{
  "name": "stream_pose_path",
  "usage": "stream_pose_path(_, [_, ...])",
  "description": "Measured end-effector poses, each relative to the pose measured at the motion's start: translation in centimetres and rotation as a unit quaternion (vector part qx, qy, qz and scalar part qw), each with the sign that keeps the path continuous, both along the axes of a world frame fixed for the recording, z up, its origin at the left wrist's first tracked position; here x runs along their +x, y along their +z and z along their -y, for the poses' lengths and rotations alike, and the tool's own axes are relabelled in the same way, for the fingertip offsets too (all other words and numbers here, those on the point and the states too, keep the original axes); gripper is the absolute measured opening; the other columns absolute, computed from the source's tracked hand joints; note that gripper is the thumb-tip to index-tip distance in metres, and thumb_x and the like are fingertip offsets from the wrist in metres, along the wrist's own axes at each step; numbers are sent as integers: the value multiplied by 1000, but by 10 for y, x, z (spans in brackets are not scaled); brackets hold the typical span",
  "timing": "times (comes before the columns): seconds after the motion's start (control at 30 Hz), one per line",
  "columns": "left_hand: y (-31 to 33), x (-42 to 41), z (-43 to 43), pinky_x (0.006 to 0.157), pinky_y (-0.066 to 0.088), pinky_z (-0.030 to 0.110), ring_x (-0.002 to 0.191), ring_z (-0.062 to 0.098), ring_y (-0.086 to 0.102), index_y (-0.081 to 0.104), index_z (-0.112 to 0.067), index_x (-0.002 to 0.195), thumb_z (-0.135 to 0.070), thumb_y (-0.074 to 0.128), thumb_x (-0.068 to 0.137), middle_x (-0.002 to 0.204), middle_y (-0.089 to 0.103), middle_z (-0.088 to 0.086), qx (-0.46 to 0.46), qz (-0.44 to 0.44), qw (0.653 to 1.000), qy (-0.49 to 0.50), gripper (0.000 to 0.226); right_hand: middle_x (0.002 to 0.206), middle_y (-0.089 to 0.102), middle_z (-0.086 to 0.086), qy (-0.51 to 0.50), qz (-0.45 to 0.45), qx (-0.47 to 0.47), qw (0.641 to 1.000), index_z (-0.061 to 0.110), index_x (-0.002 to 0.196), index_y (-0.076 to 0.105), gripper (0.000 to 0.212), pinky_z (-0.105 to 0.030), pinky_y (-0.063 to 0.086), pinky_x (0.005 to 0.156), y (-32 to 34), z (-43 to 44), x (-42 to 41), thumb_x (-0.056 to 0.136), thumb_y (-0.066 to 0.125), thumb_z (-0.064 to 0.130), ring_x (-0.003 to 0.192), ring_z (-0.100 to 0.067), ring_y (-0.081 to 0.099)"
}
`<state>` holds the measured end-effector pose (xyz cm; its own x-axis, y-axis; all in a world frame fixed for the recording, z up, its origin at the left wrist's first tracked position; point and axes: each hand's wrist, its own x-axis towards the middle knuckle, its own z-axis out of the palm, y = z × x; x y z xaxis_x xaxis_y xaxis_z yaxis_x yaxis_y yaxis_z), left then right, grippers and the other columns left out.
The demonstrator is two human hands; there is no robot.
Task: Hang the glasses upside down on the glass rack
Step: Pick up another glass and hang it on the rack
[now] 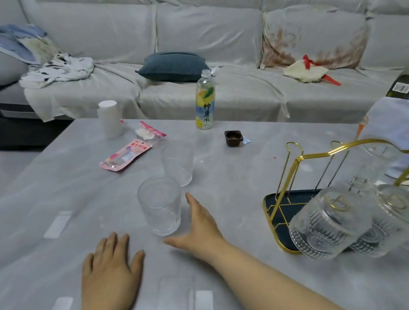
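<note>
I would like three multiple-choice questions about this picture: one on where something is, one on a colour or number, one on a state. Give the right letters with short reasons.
1. Where does the drink bottle stand?
A. on the far side of the table
B. on the sofa
C. on the rack's tray

2. How many glasses stand upright on the table?
A. none
B. two
C. five

3. What is the right hand doing?
A. gripping a glass
B. open beside the near glass
C. resting on the rack

Answers:
1 A, it stands near the table's sofa-side edge.
2 B, the near glass and the far glass stand mouth up.
3 B, its fingers are spread and hold nothing.
</note>
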<state>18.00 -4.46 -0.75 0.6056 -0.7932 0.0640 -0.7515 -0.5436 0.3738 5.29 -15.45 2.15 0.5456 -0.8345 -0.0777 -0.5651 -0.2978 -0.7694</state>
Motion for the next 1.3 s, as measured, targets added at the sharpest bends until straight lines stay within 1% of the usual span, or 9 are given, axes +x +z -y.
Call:
stream_pose_path(0.4, [-7,3,2,109,15,42,136,24,24,35,-16,130,-49,29,82,146,33,9,-9,8,1000,-1,59,127,50,-5,-60,41,1,997,15,122,31,81,-42,26,108,-15,8,36,57,76,34,118,-24,42])
stream_pose_path(0.5, [-8,4,0,110,14,42,137,23,21,33,-18,131,-41,39,87,147,31,7,-7,5,1000,-2,50,113,55,4,-47,88,73,992,21,117,37,73,-21,41,85,-5,7,22,57,78,27,105,-16,52])
stream_pose_path(0.63, [-1,1,-2,111,15,42,137,23,20,32,-18,132,-39,38,88,148,30,7,5,-12,1000,-5,50,95,54,12,-39,146,147,977,22,107,42,57,-2,39,58,25,-3,-6,62,76,19,82,-3,54])
stream_pose_path(0.73, [6,-2,-7,111,15,42,137,24,22,36,-15,129,-34,41,88,146,32,8,8,-28,999,-16,46,107,63,-3,3,185,210,960,26,94,49,33,-18,50,78,55,-19,-39,70,70,16,90,-12,60])
stream_pose_path(0.83, [15,-5,-12,107,23,46,130,33,35,51,-6,118,-19,51,85,137,45,18,-26,-59,998,-19,35,107,63,-2,48,230,233,944,20,106,50,45,-32,49,88,87,-34,-79,63,63,25,97,-15,61])
stream_pose_path(1.0, [54,-47,4,100,34,43,119,36,46,55,-4,112,-11,48,87,128,54,18,-116,-162,978,-66,27,95,66,6,36,241,161,957,22,101,52,47,-18,52,76,139,-38,-143,57,65,28,89,-8,64])
stream_pose_path(1.13, [102,-103,39,95,35,34,119,27,47,54,-14,115,-16,46,88,128,56,9,-190,-168,952,-170,28,94,68,12,-30,213,50,975,31,93,53,47,-22,51,73,178,-18,-192,50,72,39,88,-6,64])
stream_pose_path(1.23, [133,-145,69,91,35,28,118,22,47,51,-20,118,-20,45,89,129,55,3,-215,-154,936,-231,30,98,60,9,-110,147,-41,982,27,105,48,81,-28,47,76,200,4,-223,36,80,54,90,-10,59])
stream_pose_path(1.3, [145,-167,86,92,35,28,119,20,46,49,-22,120,-23,44,89,130,54,2,-212,-141,930,-266,31,90,54,15,-147,124,-84,978,27,103,43,70,-22,44,68,212,19,-241,46,76,51,84,-4,55])
